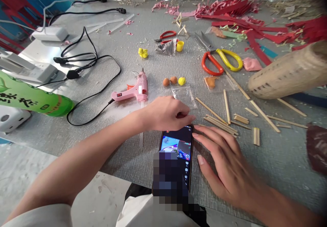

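A phone point(177, 145) with a lit screen lies at the table's front edge; its lower part is covered by a blurred patch. Over its top end is my left hand point(166, 112), fingers curled in and thumb pointing right; whatever the fingers may hold is hidden. My right hand point(224, 162) rests along the phone's right side, fingers stretched out and apart, its fingertips close to the phone's edge. Just beyond my left hand lie a clear plastic bag point(184, 95), two brown balls and a yellow ball point(182, 81). A pink glue gun point(140, 89) lies to the left.
Cut wooden sticks point(221, 124) are scattered right of the phone. Behind them are scissors point(214, 56), a small yellow cup point(180, 46) and red paper strips point(250, 26). A tan cylinder point(286, 72) stands right; a green bottle point(33, 95) and black cables point(84, 58) are left.
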Demonstrator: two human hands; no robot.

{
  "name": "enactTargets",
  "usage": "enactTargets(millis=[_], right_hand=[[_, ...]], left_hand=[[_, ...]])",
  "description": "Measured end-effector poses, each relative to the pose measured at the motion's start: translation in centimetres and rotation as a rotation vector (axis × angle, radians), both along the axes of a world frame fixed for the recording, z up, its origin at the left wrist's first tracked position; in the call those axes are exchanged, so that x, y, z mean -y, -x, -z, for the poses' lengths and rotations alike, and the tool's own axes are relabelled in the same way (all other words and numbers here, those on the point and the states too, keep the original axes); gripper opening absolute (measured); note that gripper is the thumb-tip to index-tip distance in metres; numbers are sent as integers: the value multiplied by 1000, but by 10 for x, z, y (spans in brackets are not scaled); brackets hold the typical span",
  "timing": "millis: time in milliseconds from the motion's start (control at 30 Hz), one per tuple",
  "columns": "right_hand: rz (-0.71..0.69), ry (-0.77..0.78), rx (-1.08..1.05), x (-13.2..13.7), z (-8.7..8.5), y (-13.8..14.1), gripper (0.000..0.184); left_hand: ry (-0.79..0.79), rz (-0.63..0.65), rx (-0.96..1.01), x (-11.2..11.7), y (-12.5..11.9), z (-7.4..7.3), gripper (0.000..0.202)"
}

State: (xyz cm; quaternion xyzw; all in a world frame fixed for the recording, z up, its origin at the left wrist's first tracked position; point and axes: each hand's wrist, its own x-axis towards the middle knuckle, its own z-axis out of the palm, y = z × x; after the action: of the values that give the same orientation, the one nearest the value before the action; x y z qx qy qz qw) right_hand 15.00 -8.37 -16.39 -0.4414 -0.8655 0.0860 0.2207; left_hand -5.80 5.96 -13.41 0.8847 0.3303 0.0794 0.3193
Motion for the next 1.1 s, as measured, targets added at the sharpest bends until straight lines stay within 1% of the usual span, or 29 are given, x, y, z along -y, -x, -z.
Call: enactTargets(millis=[767, 1100], right_hand=[[-1, -6, 18, 0, -2, 0, 51], [2, -4, 13, -1, 0, 1, 52]], left_hand=[[-1, 2, -13, 0, 1, 0, 44], [2, 2, -23, 0, 1, -1, 44]])
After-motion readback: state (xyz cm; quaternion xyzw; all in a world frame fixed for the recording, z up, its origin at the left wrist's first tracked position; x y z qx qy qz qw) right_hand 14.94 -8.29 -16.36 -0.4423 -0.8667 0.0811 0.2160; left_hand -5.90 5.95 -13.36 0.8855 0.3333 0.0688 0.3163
